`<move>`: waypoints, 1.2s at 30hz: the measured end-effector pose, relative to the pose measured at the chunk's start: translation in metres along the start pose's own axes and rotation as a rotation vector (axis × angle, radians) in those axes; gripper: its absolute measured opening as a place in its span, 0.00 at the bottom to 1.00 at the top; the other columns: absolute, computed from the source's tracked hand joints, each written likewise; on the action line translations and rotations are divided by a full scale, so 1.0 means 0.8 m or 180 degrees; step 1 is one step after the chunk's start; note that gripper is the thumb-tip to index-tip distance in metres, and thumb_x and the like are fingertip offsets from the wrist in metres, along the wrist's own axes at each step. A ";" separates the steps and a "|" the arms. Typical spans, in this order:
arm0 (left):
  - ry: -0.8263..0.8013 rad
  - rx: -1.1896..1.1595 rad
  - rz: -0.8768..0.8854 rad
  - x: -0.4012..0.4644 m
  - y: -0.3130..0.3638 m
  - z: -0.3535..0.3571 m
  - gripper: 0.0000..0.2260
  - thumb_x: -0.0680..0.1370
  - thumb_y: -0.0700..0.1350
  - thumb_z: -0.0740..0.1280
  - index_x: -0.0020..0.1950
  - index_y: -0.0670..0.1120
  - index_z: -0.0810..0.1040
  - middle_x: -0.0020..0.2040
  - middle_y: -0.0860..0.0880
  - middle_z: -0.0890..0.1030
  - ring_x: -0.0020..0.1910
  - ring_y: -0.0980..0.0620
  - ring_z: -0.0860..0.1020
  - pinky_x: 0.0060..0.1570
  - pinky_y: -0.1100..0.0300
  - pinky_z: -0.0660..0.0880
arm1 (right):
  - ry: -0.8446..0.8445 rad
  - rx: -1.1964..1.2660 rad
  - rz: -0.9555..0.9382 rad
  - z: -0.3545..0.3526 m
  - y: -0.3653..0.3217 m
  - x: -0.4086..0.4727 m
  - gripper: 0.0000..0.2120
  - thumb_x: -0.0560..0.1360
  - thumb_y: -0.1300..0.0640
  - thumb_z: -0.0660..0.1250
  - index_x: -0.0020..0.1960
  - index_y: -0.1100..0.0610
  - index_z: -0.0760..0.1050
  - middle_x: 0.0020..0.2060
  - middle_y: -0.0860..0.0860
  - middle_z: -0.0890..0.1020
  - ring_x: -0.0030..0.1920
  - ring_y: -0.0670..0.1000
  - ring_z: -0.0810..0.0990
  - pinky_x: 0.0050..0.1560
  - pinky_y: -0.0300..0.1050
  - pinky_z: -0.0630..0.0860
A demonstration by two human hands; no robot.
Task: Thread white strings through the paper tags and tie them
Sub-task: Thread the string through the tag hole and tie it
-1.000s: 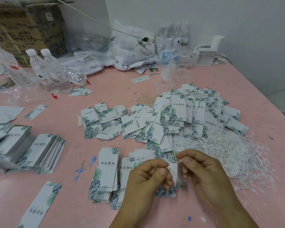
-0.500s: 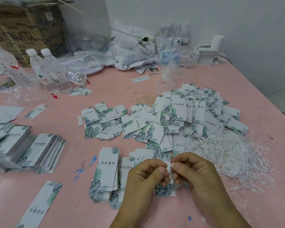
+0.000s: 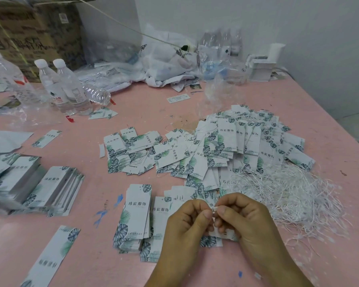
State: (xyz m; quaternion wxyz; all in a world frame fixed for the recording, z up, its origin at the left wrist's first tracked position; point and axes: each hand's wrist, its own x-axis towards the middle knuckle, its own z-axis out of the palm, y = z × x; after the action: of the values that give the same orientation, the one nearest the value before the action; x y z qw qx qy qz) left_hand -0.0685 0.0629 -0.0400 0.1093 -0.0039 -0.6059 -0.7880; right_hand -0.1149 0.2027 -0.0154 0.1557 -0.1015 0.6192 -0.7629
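Observation:
My left hand (image 3: 187, 222) and my right hand (image 3: 245, 218) meet fingertip to fingertip near the table's front edge. Between them they pinch a white string end (image 3: 215, 208) above a paper tag (image 3: 212, 240) that hangs under my fingers, mostly hidden. A tangle of white strings (image 3: 294, 193) lies just right of my right hand. Small stacks of leaf-printed tags (image 3: 138, 216) sit left of my left hand. A wide heap of tags (image 3: 226, 148) with strings spreads across the middle of the pink table.
Thick tag stacks (image 3: 50, 187) lie at the left, and a single long tag (image 3: 56, 251) at the front left. Water bottles (image 3: 64, 85) stand at the back left by a cardboard box (image 3: 29, 34). Plastic bags (image 3: 166, 59) and a white box (image 3: 261, 67) line the wall.
My hands came together from slightly apart; the fingertips now touch and pinch the string end, held a little higher over the tag than before.

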 end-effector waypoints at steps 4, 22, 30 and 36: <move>0.0041 0.0104 0.0018 0.001 -0.002 -0.001 0.05 0.75 0.50 0.68 0.41 0.51 0.80 0.34 0.47 0.82 0.34 0.54 0.77 0.35 0.66 0.73 | 0.0020 -0.0122 -0.0041 0.003 -0.004 -0.002 0.04 0.68 0.61 0.71 0.43 0.57 0.82 0.30 0.60 0.82 0.30 0.53 0.79 0.35 0.42 0.79; 0.0309 0.0282 0.0004 -0.002 -0.009 -0.006 0.08 0.72 0.51 0.74 0.42 0.47 0.81 0.33 0.39 0.79 0.35 0.45 0.74 0.39 0.49 0.71 | 0.0091 -0.0229 -0.0080 0.009 -0.009 -0.005 0.11 0.72 0.72 0.69 0.40 0.57 0.82 0.27 0.59 0.80 0.27 0.51 0.79 0.30 0.38 0.77; 0.0254 0.0151 0.0041 0.000 0.003 -0.005 0.07 0.67 0.50 0.76 0.40 0.49 0.83 0.32 0.47 0.80 0.33 0.52 0.76 0.35 0.62 0.74 | -0.0110 0.0100 0.0280 0.002 -0.008 -0.003 0.07 0.65 0.59 0.76 0.42 0.59 0.83 0.29 0.59 0.81 0.29 0.51 0.80 0.30 0.39 0.77; 0.0358 -0.0107 0.0095 0.001 0.003 -0.005 0.06 0.67 0.47 0.76 0.40 0.47 0.84 0.32 0.48 0.82 0.31 0.56 0.77 0.33 0.66 0.73 | -0.0142 0.0180 0.0280 0.003 -0.009 -0.004 0.13 0.63 0.55 0.76 0.45 0.59 0.84 0.32 0.62 0.83 0.30 0.52 0.81 0.34 0.39 0.79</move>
State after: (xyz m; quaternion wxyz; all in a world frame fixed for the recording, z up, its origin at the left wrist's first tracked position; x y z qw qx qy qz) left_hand -0.0683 0.0587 -0.0387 0.1548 0.0296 -0.5853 -0.7953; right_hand -0.1116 0.2030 -0.0081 0.2057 -0.0867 0.5977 -0.7700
